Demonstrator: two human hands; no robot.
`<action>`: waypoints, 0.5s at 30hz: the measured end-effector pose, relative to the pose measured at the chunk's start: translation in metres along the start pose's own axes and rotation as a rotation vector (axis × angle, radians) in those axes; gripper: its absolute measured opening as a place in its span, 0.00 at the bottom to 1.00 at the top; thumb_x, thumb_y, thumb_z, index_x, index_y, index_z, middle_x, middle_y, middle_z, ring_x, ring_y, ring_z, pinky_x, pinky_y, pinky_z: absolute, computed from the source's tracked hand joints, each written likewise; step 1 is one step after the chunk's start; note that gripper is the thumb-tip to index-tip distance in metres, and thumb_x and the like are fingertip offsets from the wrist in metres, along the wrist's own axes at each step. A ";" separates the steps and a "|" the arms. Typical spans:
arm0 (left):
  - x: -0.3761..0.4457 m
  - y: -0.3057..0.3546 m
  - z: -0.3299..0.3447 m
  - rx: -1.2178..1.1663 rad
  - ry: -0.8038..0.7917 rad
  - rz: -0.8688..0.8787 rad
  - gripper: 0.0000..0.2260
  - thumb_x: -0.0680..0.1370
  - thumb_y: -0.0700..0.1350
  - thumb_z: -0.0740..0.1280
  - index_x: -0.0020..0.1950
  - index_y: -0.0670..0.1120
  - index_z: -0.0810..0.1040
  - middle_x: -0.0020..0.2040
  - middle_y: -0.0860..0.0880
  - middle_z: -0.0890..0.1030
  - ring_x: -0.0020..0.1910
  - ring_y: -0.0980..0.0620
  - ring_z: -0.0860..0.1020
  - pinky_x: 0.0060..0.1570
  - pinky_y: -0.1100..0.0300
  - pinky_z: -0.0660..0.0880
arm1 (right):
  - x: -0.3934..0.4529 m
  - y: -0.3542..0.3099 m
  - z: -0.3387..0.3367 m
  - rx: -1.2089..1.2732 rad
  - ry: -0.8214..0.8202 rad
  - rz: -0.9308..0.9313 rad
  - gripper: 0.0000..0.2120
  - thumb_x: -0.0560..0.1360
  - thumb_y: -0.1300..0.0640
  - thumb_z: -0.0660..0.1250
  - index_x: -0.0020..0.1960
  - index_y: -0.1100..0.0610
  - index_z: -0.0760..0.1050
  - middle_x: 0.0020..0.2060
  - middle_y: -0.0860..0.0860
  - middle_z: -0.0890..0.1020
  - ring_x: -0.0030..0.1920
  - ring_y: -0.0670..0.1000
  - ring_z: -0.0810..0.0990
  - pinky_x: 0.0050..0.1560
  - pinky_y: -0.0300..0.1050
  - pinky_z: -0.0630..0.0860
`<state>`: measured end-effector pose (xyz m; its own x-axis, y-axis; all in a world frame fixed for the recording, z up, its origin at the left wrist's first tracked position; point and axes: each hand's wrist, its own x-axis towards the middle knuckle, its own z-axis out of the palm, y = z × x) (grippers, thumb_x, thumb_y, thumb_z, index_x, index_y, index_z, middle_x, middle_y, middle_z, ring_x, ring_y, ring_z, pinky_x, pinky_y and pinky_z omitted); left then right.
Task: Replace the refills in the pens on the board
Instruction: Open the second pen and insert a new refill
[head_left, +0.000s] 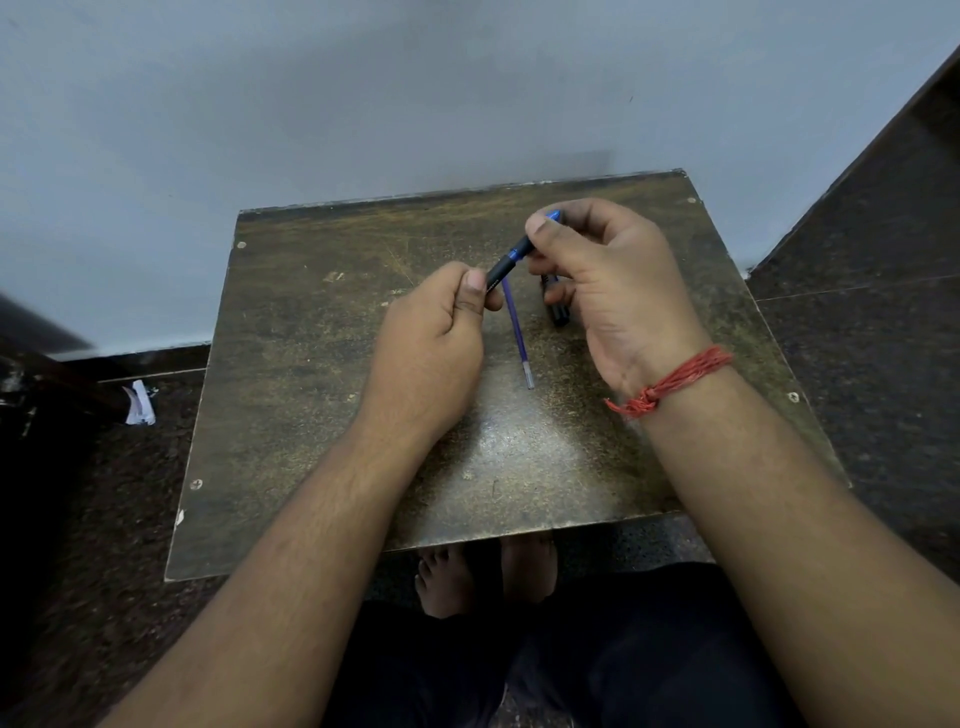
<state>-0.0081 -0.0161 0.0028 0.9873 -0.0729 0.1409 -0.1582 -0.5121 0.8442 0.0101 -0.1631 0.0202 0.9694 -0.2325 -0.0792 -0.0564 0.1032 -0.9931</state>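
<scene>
A black and blue pen (511, 260) is held slantwise above the worn brown board (311, 395). My left hand (431, 343) pinches its black lower end between thumb and fingers. My right hand (608, 291) grips its blue upper end. On the board beneath lies a thin blue refill (518, 335), pointing toward me with a clear tip. A second dark pen (557, 306) lies beside it, partly hidden under my right palm.
The board stands against a pale wall (363, 104) on a dark speckled floor (857, 364). A crumpled white paper (139, 404) lies on the floor at the left. A person's bare feet (488, 574) show under the board's near edge. A red thread circles my right wrist.
</scene>
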 end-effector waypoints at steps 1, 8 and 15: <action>0.000 0.000 0.000 0.004 -0.001 0.001 0.14 0.84 0.50 0.55 0.46 0.49 0.78 0.31 0.52 0.71 0.29 0.58 0.67 0.29 0.57 0.63 | 0.000 -0.001 0.000 0.019 -0.009 0.002 0.04 0.76 0.63 0.69 0.47 0.56 0.80 0.38 0.49 0.85 0.41 0.48 0.82 0.37 0.43 0.72; 0.000 0.000 0.001 0.017 0.008 0.016 0.14 0.84 0.50 0.55 0.45 0.50 0.78 0.31 0.53 0.71 0.28 0.57 0.67 0.31 0.54 0.66 | -0.002 -0.008 -0.003 0.257 -0.062 0.056 0.12 0.76 0.71 0.61 0.50 0.59 0.79 0.45 0.56 0.87 0.44 0.49 0.85 0.39 0.42 0.76; 0.000 0.000 0.000 0.020 0.001 0.023 0.15 0.84 0.50 0.55 0.45 0.50 0.78 0.31 0.52 0.71 0.28 0.58 0.67 0.30 0.56 0.65 | 0.001 -0.006 -0.005 0.327 -0.025 0.078 0.07 0.77 0.68 0.66 0.51 0.59 0.79 0.51 0.61 0.85 0.47 0.52 0.83 0.42 0.43 0.78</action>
<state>-0.0078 -0.0162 0.0024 0.9834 -0.0845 0.1608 -0.1811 -0.5269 0.8304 0.0099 -0.1686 0.0253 0.9710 -0.1882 -0.1473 -0.0547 0.4253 -0.9034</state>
